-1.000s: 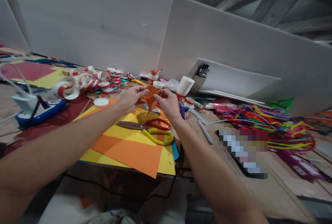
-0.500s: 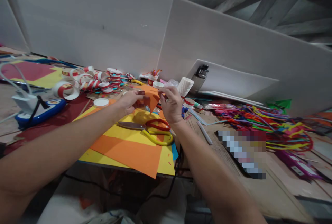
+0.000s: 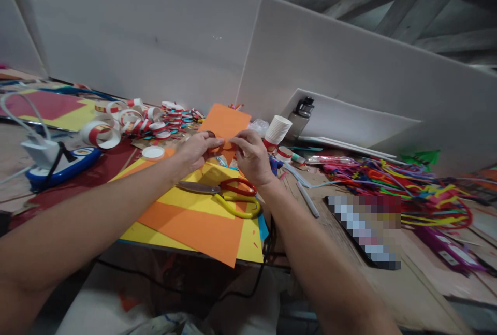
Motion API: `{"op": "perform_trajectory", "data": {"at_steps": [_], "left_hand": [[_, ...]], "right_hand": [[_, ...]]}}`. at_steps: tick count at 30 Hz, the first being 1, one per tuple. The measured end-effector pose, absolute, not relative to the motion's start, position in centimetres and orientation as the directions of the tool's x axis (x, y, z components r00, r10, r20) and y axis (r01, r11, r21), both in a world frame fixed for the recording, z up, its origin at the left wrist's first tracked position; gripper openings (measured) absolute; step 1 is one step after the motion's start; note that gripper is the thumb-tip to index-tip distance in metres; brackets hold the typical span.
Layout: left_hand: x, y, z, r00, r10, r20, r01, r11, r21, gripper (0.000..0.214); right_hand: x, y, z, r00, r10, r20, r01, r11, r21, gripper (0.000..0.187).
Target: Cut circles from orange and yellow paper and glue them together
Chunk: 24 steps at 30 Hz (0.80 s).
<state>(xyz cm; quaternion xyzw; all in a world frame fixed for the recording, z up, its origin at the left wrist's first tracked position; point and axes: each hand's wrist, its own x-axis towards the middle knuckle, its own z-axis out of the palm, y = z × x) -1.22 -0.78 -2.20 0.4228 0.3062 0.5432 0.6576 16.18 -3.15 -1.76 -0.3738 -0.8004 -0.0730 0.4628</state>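
An orange sheet of paper (image 3: 225, 121) stands tilted up between my hands, its broad face toward me. My left hand (image 3: 196, 149) pinches its lower left part between thumb and fingers. On the other side my right hand (image 3: 252, 155) grips the lower edge, fingertips close to the left thumb. A pointed orange piece hangs below the fingers; whether it belongs to the same sheet I cannot tell. Just under the hands lie scissors (image 3: 238, 201) with red and yellow handles, blades toward the left, on yellow sheets (image 3: 174, 202) and an orange sheet (image 3: 194, 225).
White paper cups (image 3: 278, 129) are stacked behind my right hand, near a dark bottle (image 3: 302, 116). Paper rings (image 3: 101, 133) and a blue power strip (image 3: 64, 169) lie left. To the right are a pen (image 3: 307, 199), a phone (image 3: 361, 234) and colourful pipe cleaners (image 3: 404, 185).
The orange paper has swung up and now shows a wide flat face above my hands. My hands have come closer together, the right fingers now closed on the paper.
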Motion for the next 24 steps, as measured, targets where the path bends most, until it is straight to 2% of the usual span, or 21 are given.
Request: {"op": "perform_trajectory", "data": {"at_steps": [1, 3, 5, 7, 9, 12, 15, 19, 24], "left_hand": [[-1.3, -0.7, -2.2, 0.200, 0.978, 0.056, -0.458, 0.042, 0.888, 0.021], [-1.3, -0.7, -2.0, 0.150, 0.987, 0.050, -0.483, 0.029, 0.875, 0.019], [-1.3, -0.8, -1.8, 0.125, 0.991, 0.041, -0.496, 0.027, 0.868, 0.018], [-1.2, -0.9, -1.6, 0.128, 0.991, 0.045, -0.498, 0.025, 0.867, 0.020], [-1.0, -1.2, -1.6, 0.140, 0.988, 0.063, -0.501, 0.016, 0.865, 0.024], [-0.8, -1.5, -1.5, 0.167, 0.981, 0.096, -0.505, 0.001, 0.863, 0.028], [-1.0, -1.6, -1.5, 0.213, 0.970, 0.116, -0.503, 0.007, 0.864, 0.022], [-1.4, -1.6, -1.4, 0.222, 0.971, 0.085, -0.513, 0.043, 0.857, 0.009], [-1.2, -1.8, -1.0, 0.210, 0.976, 0.057, -0.521, 0.062, 0.851, 0.004]], "right_hand": [[16.1, -3.1, -1.7, -0.206, 0.547, 0.812, 0.650, 0.696, -0.304, 0.027], [15.9, -2.9, -1.6, 0.023, 0.635, 0.772, 0.565, 0.629, -0.534, 0.025], [15.8, -2.7, -1.6, 0.169, 0.793, 0.585, 0.381, 0.495, -0.781, 0.023], [15.5, -2.5, -1.8, 0.159, 0.920, 0.358, 0.187, 0.327, -0.926, 0.031], [15.1, -2.6, -2.0, 0.095, 0.965, 0.244, 0.075, 0.238, -0.968, 0.037], [14.6, -2.7, -2.3, 0.073, 0.968, 0.241, 0.030, 0.240, -0.970, 0.034], [14.5, -2.8, -2.3, 0.103, 0.966, 0.237, -0.039, 0.242, -0.970, 0.032], [14.8, -2.5, -2.1, 0.118, 0.972, 0.204, -0.153, 0.221, -0.963, 0.033], [15.0, -2.4, -2.3, 0.109, 0.977, 0.182, -0.188, 0.200, -0.962, 0.037]]}}
